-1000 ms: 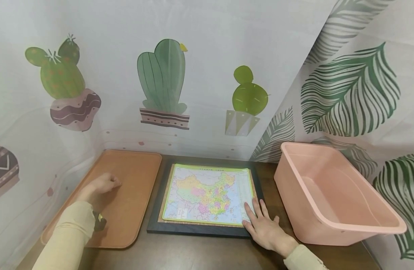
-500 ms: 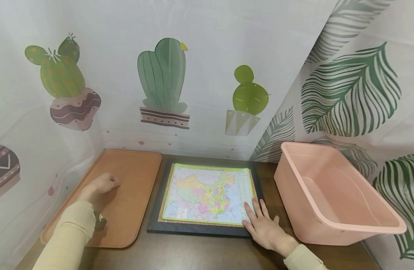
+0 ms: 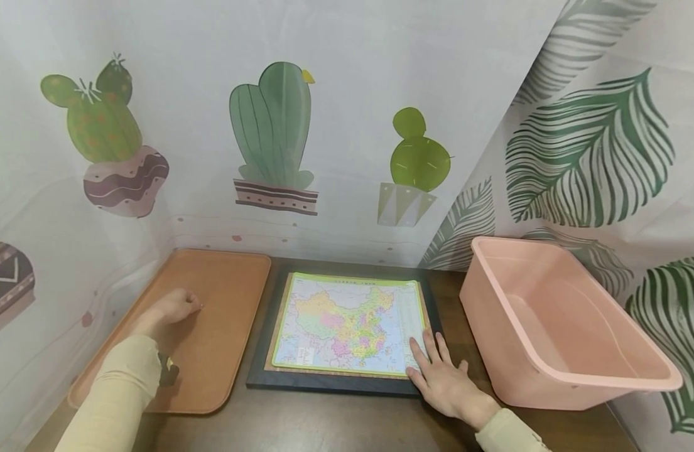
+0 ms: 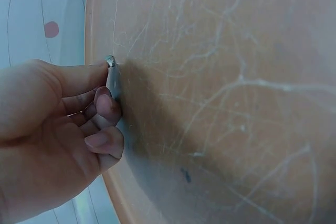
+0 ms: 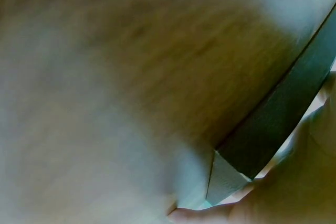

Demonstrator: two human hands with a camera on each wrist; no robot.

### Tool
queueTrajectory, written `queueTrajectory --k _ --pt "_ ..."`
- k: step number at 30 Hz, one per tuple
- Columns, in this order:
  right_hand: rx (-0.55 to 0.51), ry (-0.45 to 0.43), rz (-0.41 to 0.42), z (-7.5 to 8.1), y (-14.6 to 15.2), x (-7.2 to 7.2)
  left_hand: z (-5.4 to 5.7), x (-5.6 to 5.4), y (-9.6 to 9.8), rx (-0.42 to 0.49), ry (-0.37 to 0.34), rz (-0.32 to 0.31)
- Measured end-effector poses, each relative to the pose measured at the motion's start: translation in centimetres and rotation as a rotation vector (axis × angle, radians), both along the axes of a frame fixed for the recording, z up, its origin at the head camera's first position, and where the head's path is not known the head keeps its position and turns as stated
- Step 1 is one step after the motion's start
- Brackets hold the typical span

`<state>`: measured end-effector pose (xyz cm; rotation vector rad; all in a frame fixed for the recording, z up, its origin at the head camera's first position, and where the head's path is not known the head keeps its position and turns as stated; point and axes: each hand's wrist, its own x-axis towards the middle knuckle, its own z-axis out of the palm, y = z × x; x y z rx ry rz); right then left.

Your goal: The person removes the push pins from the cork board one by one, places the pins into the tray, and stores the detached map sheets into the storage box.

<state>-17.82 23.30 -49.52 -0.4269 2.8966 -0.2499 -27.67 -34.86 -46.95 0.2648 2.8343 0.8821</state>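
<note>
Over the tan tray (image 3: 228,351) on the left, my left hand (image 3: 168,307) pinches a tiny thing between thumb and forefinger. The left wrist view shows its small pale-greenish end (image 4: 109,60) at the fingertips; its kind cannot be made out. My right hand (image 3: 445,383) lies with fingers spread over the lower right corner of a colourful map sheet (image 3: 347,326) and the dark frame (image 3: 335,383) of the board beneath it. A thin strip of brown cork-like surface shows around the map. In the right wrist view, the frame's dark edge (image 5: 283,103) runs beside the hand.
A deep pink plastic bin (image 3: 550,364) stands at the right, close to the right hand. The brown table top (image 3: 301,424) shows in front of the board. Behind everything hangs a white curtain (image 3: 347,125) printed with cacti, and leaf-patterned cloth (image 3: 584,150) hangs at the right.
</note>
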Motion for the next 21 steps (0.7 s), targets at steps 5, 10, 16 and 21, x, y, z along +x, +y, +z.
queueTrajectory --k 5,10,16,21 --pt "0.004 -0.003 0.0 0.0 0.0 0.0 0.4 0.0 0.1 -0.014 0.001 0.021" --pt "0.002 0.006 0.001 0.0 0.0 0.1 1.1 0.2 0.2 -0.001 0.007 0.022" --pt "0.001 0.006 0.002 -0.1 0.1 0.2 1.6 0.5 0.3 0.008 0.008 0.033" --pt "-0.001 0.006 0.008 -0.1 0.1 0.0 1.9 0.8 0.3 0.021 0.026 0.028"
